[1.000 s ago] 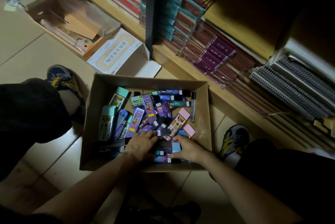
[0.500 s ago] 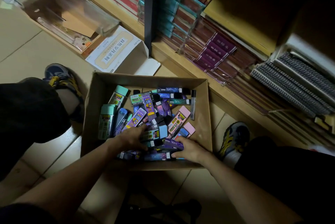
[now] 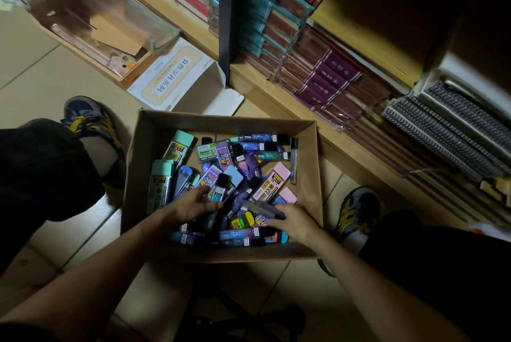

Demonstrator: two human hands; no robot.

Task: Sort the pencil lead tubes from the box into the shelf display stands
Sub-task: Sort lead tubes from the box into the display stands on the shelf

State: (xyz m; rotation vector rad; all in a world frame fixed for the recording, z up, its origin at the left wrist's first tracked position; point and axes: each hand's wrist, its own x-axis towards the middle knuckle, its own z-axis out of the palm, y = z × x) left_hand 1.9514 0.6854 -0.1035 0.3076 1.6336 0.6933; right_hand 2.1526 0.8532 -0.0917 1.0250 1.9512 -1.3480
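**Sort frame: both reaching in**

The cardboard box (image 3: 143, 162) sits on the floor (image 3: 41, 79) by the shelf (image 3: 276, 87), full of pencil lead tubes (image 3: 221, 156). Right hand (image 3: 296, 221) fingers curl on a blurred grey tube (image 3: 258, 206). Left hand (image 3: 190, 204) lies on the pile with fingers spread; can't tell if it grips anything.

Left grip (image 3: 193, 204) spread, right grip (image 3: 294, 221) palm-down

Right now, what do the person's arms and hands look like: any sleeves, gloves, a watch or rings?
The left forearm and the right forearm are bare to the frame's edge, no sleeve in view. The left hand and the right hand are ungloved. No watch or band shows at either wrist; rings cannot be told in the dim light.
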